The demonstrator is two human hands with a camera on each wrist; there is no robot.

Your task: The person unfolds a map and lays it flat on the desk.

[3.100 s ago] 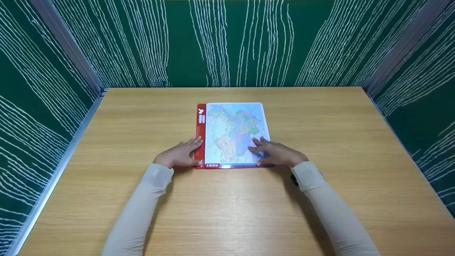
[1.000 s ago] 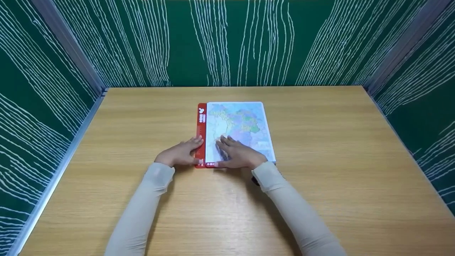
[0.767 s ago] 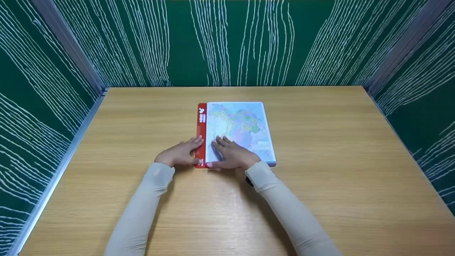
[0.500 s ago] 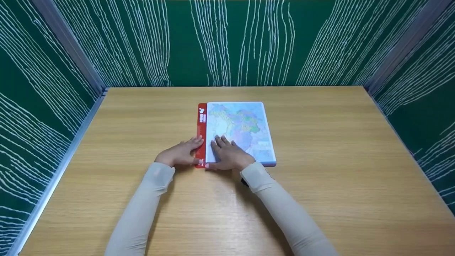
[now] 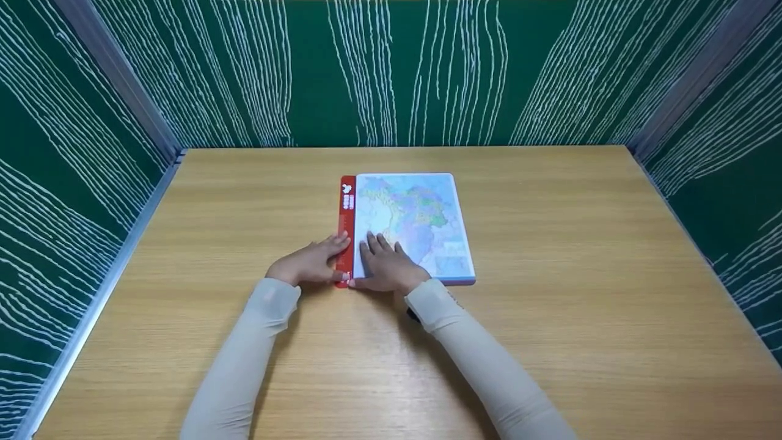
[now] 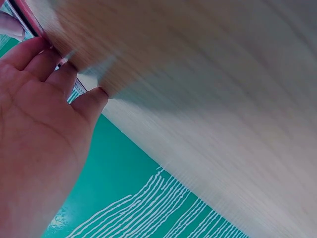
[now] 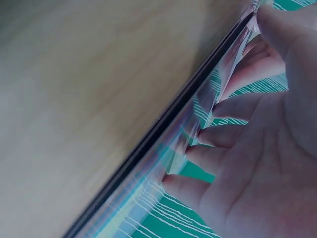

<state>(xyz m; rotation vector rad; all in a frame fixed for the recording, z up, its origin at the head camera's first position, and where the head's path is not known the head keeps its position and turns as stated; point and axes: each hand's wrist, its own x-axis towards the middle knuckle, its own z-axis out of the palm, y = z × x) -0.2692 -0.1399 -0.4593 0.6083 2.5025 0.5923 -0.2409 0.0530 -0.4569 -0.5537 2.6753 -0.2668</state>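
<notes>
A flat board printed with a coloured map (image 5: 415,211) lies on the wooden table, a red strip (image 5: 346,211) with white lettering along its left side. My left hand (image 5: 308,261) rests on the lower part of that strip, fingers extended. Across the map's lower left lies my right hand (image 5: 391,269), fingers spread and straight, its thumb by the front edge near the strip. The right wrist view shows those fingertips (image 7: 173,183) touching the glossy surface above the board's dark layered edge (image 7: 143,148). In the left wrist view the fingertips (image 6: 101,94) touch down along the red edge.
The wooden table (image 5: 550,244) extends around the board on every side. Green walls (image 5: 397,73) with white wavy lines enclose its back and sides, joined by grey corner posts (image 5: 702,79).
My right hand has slid left over the map, from its right edge to beside the red strip. The left hand stays on the strip, and the board keeps its place.
</notes>
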